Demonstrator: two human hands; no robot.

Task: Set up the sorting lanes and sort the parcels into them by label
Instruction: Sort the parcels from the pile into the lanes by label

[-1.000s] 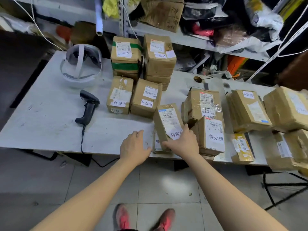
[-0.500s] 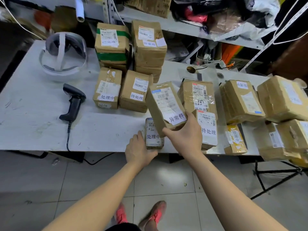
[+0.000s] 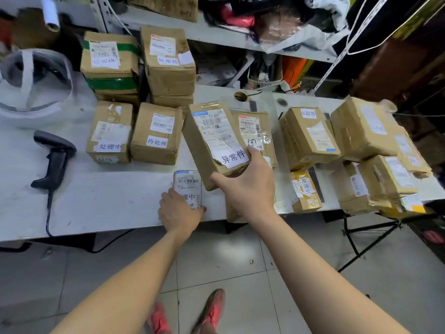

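R grip (image 3: 245,189) clamped on box (image 3: 214,141), lifted. L grip (image 3: 179,210) clamped round packet (image 3: 187,186) on surface (image 3: 108,196). Match label w/ far stack (image 3: 168,66); set flat, label up.

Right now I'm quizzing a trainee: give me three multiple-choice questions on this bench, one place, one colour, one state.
1. The scanner lies on: A the shelf; B the table, left of the boxes; C the floor.
2. What colour is the tape on the rear left box? A green; B red; C blue.
3. How is the parcel in the right hand? A flat on the table; B on the floor; C lifted and tilted.
Answers: 1 B, it lies on the table; 2 A, green bands cross it; 3 C, the grip holds it clear of the table; the left hand holds a small parcel.
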